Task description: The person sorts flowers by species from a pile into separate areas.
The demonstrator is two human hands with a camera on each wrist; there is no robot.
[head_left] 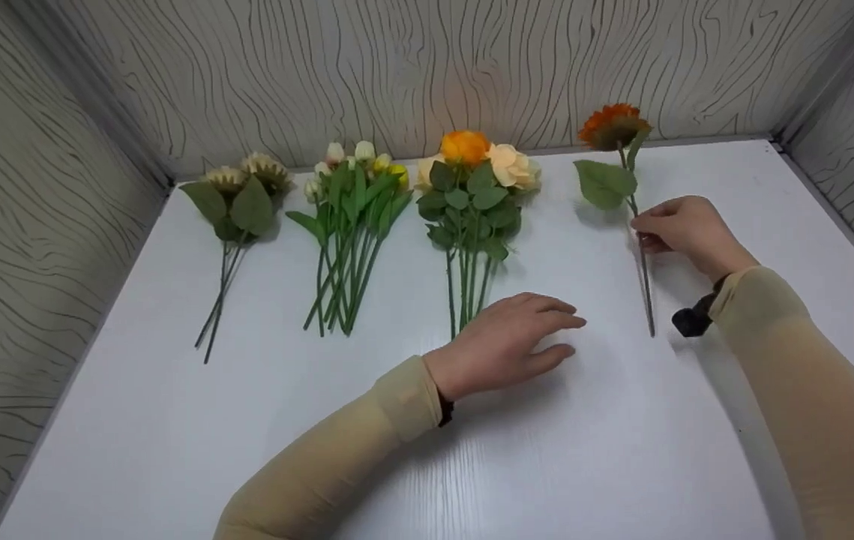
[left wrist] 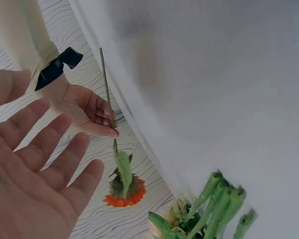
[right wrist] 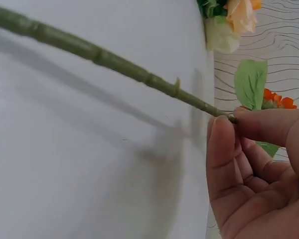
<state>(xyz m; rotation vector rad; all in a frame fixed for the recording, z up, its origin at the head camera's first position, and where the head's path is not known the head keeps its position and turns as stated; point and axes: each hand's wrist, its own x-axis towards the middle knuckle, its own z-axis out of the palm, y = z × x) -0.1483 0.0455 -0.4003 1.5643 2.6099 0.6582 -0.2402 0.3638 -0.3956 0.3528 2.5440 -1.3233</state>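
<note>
My right hand pinches the stem of an orange sunflower between thumb and fingers. The flower has a large green leaf, and its head points toward the back wall. In the right wrist view the green stem runs from the fingertips to the upper left, casting a shadow on the table. My left hand hovers with spread fingers and holds nothing. It is nearest the lower stems of a bunch of roses, orange and peach, and hides part of those stem ends.
Left of the roses lies a bunch of tulips, white, pink and yellow. Two pale sunflowers with crossed stems lie at the far left. Everything rests on a white table. A wall with a wood-grain pattern stands behind.
</note>
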